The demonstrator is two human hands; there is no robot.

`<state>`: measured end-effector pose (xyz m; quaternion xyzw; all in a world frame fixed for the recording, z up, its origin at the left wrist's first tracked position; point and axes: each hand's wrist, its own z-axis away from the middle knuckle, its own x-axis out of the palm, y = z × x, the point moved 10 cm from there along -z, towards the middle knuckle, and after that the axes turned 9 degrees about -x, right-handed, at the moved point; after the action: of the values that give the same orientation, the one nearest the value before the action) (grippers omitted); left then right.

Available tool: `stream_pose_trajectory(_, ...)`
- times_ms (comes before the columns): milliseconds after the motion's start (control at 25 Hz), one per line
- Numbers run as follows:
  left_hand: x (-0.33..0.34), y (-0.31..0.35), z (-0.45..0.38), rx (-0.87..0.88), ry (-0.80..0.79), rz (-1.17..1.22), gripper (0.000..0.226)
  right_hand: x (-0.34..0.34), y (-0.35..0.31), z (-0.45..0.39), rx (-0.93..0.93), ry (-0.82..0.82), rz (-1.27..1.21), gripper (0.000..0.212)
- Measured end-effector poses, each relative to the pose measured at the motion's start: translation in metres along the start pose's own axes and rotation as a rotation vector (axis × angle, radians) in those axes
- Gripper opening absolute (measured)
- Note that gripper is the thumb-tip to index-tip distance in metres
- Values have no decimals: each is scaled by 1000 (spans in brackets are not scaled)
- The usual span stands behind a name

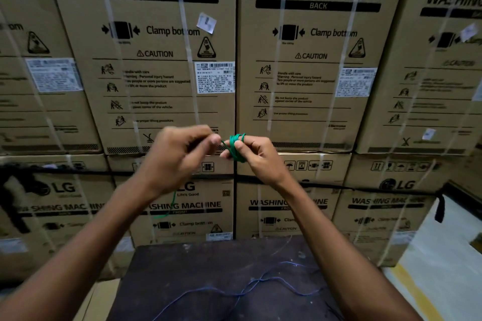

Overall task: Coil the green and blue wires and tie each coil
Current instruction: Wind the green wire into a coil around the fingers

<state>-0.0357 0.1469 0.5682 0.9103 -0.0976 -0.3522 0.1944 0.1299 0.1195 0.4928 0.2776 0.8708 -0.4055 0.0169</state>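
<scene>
The right hand held the green wire wound in a small coil around its extended fingers, thumb pressed against the loops, so that hand was closed on the coil. Just beside it the left hand pinched a short stretch of the same wire between thumb and fingertips, the strand running taut across the small gap between the two hands. Both hands were raised up in front, forearms reaching forward and converging, wrists bent inward toward each other. A loose green tail dropped below the left wrist, blurred. One green wire, then, and one blue wire, which lay uncoiled in loose crossing curves on the dark worn table below the arms, well apart from both hands. Behind it all stood a wall of stacked cardboard washing-machine boxes, two rows in view, bound with pale strapping bands, white barcode labels stuck on several of them.
</scene>
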Motion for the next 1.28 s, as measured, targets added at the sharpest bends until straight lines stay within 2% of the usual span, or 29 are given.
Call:
stream_pose_trajectory(120, -23, -26, -32, -100, 74, 73, 18, 22, -14, 9, 40, -158, -148, 33)
stream_pose_trajectory(280, -10, -43, -49, -191, 70, 329, 19, 47, -42, 14, 55, -312, -400, 36)
stream_pose_trajectory(440, 33, -65, -30, -367, -34, 642, 20, 44, -67, 6, -10, -251, -684, 36)
stream_pose_trajectory(520, 58, -71, -15, -431, -93, 676, 24, 35, -68, -1, -32, -155, -766, 36)
stream_pose_trajectory(600, 76, -66, -2, -420, -131, 622, 25, 22, -62, -9, -57, -39, -790, 37)
stream_pose_trajectory(840, 97, -40, 39, -260, -230, 271, 29, -8, -42, -17, -112, 216, -587, 36)
stream_pose_trajectory(920, 87, -30, 47, -193, -199, 159, 25, -14, -36, -16, -99, 242, -448, 35)
stream_pose_trajectory(1120, 44, -5, 40, -33, -191, -127, 23, -15, -15, -4, -50, 147, -56, 29)
stream_pose_trajectory(1200, 21, 0, 27, -5, -143, -146, 22, -7, -8, 0, -13, 42, -2, 28)
stream_pose_trajectory(1280, 1, -4, 8, -30, -98, -53, 18, 7, -5, 5, 42, -112, 23, 29)
